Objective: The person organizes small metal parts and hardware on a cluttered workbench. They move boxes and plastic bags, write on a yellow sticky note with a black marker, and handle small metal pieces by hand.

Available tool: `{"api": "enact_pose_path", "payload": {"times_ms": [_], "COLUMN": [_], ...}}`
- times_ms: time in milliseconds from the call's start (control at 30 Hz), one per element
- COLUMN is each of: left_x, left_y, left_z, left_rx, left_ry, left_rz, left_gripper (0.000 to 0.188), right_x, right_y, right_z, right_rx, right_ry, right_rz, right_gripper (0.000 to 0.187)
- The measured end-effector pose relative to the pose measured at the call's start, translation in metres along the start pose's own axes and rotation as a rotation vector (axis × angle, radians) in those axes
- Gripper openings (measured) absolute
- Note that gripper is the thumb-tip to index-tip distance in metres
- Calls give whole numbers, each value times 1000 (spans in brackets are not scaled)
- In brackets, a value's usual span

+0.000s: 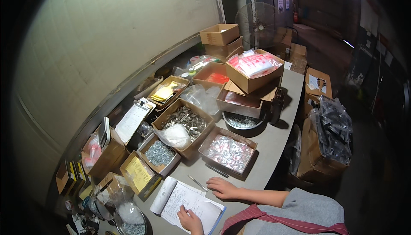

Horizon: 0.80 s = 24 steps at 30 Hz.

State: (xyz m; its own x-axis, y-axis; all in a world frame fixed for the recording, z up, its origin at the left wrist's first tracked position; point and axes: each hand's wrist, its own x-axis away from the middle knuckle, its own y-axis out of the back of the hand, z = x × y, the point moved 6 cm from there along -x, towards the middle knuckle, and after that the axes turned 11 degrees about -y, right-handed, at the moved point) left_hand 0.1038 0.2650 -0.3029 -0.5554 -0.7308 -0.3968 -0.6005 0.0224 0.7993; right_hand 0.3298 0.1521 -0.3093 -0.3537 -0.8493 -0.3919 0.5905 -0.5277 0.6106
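A notepad (204,209) with handwriting on its page lies on the table on a blue-edged board, its upper sheets folded over at the left. My left hand (191,220) rests on the page, fingers loosely bent and fingertips touching the paper; no held object shows. Beyond the pad's right side, my right hand (222,188) lies palm down on the tabletop with its fingers spread. Close to its fingertips is a slim pen (198,182), apart from the hand. Farther off, a dark rod-like thing (216,170) lies beside a box of small plastic packets (227,152).
Boxes of loose metal parts (185,119) and screws (158,153) crowd the table's left side. An open carton of printed bags (257,65) is stacked farther back. A dark bottle (278,105) stands near the right edge. Cartons (319,160) with plastic-wrapped goods are beside the table.
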Motion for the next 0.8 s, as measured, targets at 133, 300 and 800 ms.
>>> {"api": "enact_pose_path", "payload": {"times_ms": [133,300,800], "left_x": [-1,1,5], "left_y": [-7,-1,-8], "left_z": [5,5,-41], "left_rx": [74,15,-97], "left_ry": [-17,-11,-415], "left_rz": [-11,-19,133], "left_gripper": [41,40,42], "right_x": [0,-2,-4], "right_y": [-1,-5,9], "right_z": [-9,-10,2], "right_rx": [-55,-121,-58], "right_ry": [43,-78,-74], "right_rz": [-66,-48,-35], "right_gripper": [41,36,35]}}
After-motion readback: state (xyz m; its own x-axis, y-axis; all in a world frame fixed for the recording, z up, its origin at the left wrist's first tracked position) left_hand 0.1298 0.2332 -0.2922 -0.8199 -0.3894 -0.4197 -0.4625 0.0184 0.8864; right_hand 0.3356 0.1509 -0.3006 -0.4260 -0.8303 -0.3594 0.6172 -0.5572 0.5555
